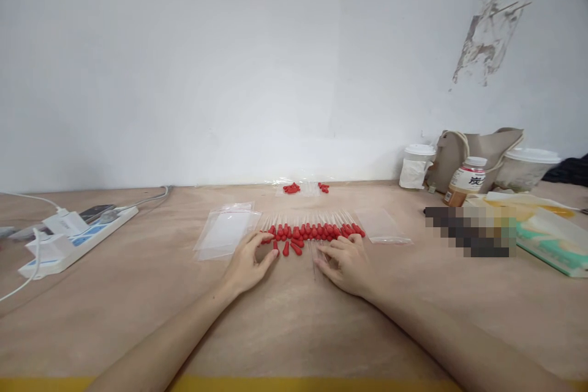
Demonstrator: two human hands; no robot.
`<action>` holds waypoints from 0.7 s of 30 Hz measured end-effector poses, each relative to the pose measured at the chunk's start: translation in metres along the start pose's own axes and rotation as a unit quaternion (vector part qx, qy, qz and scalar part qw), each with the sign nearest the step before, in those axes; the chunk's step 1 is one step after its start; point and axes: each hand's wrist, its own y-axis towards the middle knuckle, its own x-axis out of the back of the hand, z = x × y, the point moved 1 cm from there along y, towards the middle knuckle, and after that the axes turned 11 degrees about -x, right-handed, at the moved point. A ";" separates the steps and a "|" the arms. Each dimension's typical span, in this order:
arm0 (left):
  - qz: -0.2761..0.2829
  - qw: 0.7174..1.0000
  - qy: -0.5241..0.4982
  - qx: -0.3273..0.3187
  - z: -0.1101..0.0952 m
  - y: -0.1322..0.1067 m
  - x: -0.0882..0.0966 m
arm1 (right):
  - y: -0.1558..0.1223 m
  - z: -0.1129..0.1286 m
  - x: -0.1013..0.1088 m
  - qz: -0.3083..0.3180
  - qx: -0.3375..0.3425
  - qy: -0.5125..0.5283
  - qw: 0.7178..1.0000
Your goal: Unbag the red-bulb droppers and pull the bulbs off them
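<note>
A row of droppers with red rubber bulbs (299,231) lies ahead of me, the thin pale tubes (316,219) pointing to the wall. Several loose red bulbs (285,249) sit just in front of the row. My left hand (250,260) rests at the left end, thumb and index finger apart on either side of one loose bulb (275,246). At the right, my right hand (346,262) has curled fingers at a few thin clear glass tubes (314,260); its fingertips seem to pinch them, and the palm hides part of the row.
Clear plastic bags lie left (227,229) and right (383,225) of the row. Another bag with red bulbs (291,188) is by the wall. A power strip (92,239) stands left; a bottle (466,180), cups (416,166) and a tissue pack (551,242) stand right.
</note>
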 end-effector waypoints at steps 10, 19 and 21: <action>0.103 0.990 0.087 -0.052 0.000 0.058 -0.008 | 0.001 -0.002 0.003 0.069 -0.027 0.038 0.996; 0.102 0.991 0.088 0.004 -0.003 0.070 -0.037 | 0.000 -0.011 -0.005 -0.021 -0.075 0.024 0.997; 0.057 0.995 0.084 0.024 -0.006 0.065 -0.034 | 0.000 -0.013 -0.007 -0.022 -0.079 0.032 0.996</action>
